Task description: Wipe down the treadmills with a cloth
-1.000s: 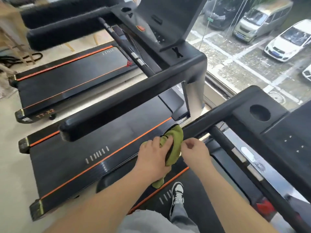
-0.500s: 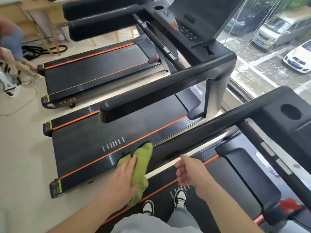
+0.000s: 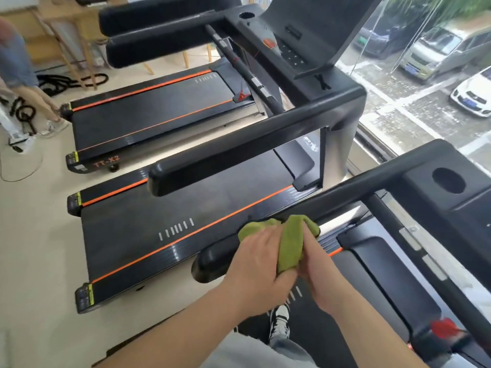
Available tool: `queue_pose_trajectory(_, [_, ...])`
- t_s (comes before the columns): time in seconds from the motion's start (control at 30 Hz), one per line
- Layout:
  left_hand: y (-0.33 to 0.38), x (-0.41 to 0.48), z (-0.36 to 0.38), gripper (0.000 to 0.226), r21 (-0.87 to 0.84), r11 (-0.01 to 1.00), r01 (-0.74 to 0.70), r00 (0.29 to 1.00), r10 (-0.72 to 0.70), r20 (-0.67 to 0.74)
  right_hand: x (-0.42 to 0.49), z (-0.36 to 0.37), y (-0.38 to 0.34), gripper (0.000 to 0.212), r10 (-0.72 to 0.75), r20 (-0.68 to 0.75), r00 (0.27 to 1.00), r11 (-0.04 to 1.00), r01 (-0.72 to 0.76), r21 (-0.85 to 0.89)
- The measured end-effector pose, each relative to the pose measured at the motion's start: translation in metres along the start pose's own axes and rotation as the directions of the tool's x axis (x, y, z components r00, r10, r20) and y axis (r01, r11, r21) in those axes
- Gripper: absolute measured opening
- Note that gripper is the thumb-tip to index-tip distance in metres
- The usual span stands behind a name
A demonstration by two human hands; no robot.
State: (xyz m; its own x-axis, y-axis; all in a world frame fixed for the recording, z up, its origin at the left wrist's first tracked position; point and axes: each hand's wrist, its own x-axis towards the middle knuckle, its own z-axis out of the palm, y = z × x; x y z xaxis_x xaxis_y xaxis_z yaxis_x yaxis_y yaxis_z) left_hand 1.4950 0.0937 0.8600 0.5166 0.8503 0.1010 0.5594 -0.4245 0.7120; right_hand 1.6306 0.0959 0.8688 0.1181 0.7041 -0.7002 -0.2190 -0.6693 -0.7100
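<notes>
From the head camera, a green cloth (image 3: pixel 291 241) lies draped over the black handrail (image 3: pixel 358 191) of the nearest treadmill (image 3: pixel 388 277), close to the rail's rounded free end. The left hand (image 3: pixel 261 264) rests over the rail with its fingers curled on the bunched cloth, and the right hand (image 3: pixel 320 272), just beside it, pinches the hanging fold. A second treadmill (image 3: pixel 164 235) and a third treadmill (image 3: pixel 148 112) stand to the left. Parked cars (image 3: pixel 470 98) show through the window.
</notes>
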Motion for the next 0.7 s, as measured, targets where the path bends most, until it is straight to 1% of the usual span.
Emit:
queue_pose_trajectory(0.03, [0.004,0.006,0.007,0.063,-0.015,1.000,0.001,1.000,-0.001,0.024,0.000,-0.007,-0.002,0.043,0.007,-0.023,1.000,0.998,-0.006,0.060])
queue_pose_trajectory(0.1, [0.011,0.018,0.021,0.069,-0.054,0.998,0.034,0.994,-0.028,0.109,0.002,-0.022,-0.002,0.055,0.030,-0.019,0.999,0.984,-0.026,0.178])
queue_pose_trajectory(0.17, [0.020,0.033,0.035,0.074,-0.067,0.997,0.048,0.983,-0.036,0.179,-0.007,-0.041,0.000,0.062,-0.020,0.024,1.000,0.975,0.014,0.223])
queue_pose_trajectory(0.2, [0.025,0.043,0.041,0.076,-0.049,0.997,0.057,0.974,-0.045,0.221,-0.010,-0.051,0.000,0.062,-0.068,0.034,0.997,0.972,0.059,0.226])
queue_pose_trajectory(0.27, [0.036,0.071,0.052,0.078,-0.027,0.999,0.037,0.955,-0.027,0.296,-0.007,-0.069,-0.009,0.054,-0.093,0.004,0.996,0.960,0.088,0.264])
queue_pose_trajectory(0.3, [0.041,0.084,0.056,0.081,-0.044,0.998,0.044,0.939,-0.026,0.343,0.000,-0.079,-0.011,0.046,-0.077,-0.041,0.996,0.953,0.085,0.289])
queue_pose_trajectory(0.37, [0.050,0.103,0.061,0.089,-0.039,0.994,0.104,0.889,-0.076,0.452,0.017,-0.099,-0.013,0.034,-0.023,-0.139,0.990,0.945,0.066,0.319])
queue_pose_trajectory(0.4, [0.051,0.109,0.064,0.092,-0.038,0.992,0.121,0.887,-0.090,0.454,0.025,-0.107,-0.016,0.032,0.011,-0.212,0.977,0.943,0.060,0.328])
queue_pose_trajectory(0.43, [0.051,0.112,0.065,0.091,-0.048,0.990,0.130,0.910,-0.100,0.402,0.032,-0.113,-0.020,0.033,0.049,-0.292,0.955,0.937,0.057,0.344])
queue_pose_trajectory(0.5, [0.044,0.112,0.068,0.081,-0.050,0.992,0.116,0.973,-0.104,0.207,0.045,-0.122,-0.028,0.035,0.101,-0.455,0.885,0.936,0.071,0.344])
queue_pose_trajectory(0.53, [0.040,0.110,0.069,0.074,-0.030,0.992,0.122,0.986,-0.118,0.121,0.053,-0.125,-0.032,0.035,0.116,-0.534,0.837,0.941,0.080,0.329])
queue_pose_trajectory(0.6, [0.031,0.103,0.070,0.064,-0.006,0.986,0.168,0.986,-0.168,0.015,0.067,-0.123,-0.039,0.037,0.104,-0.634,0.766,0.950,0.111,0.291])
queue_pose_trajectory(0.63, [0.028,0.098,0.071,0.061,-0.022,0.978,0.208,0.978,-0.209,-0.014,0.072,-0.119,-0.041,0.038,0.084,-0.641,0.763,0.954,0.124,0.273])
queue_pose_trajectory(0.7, [0.028,0.090,0.070,0.060,-0.085,0.960,0.266,0.960,-0.271,-0.063,0.088,-0.107,-0.047,0.034,0.055,-0.586,0.808,0.964,0.110,0.243])
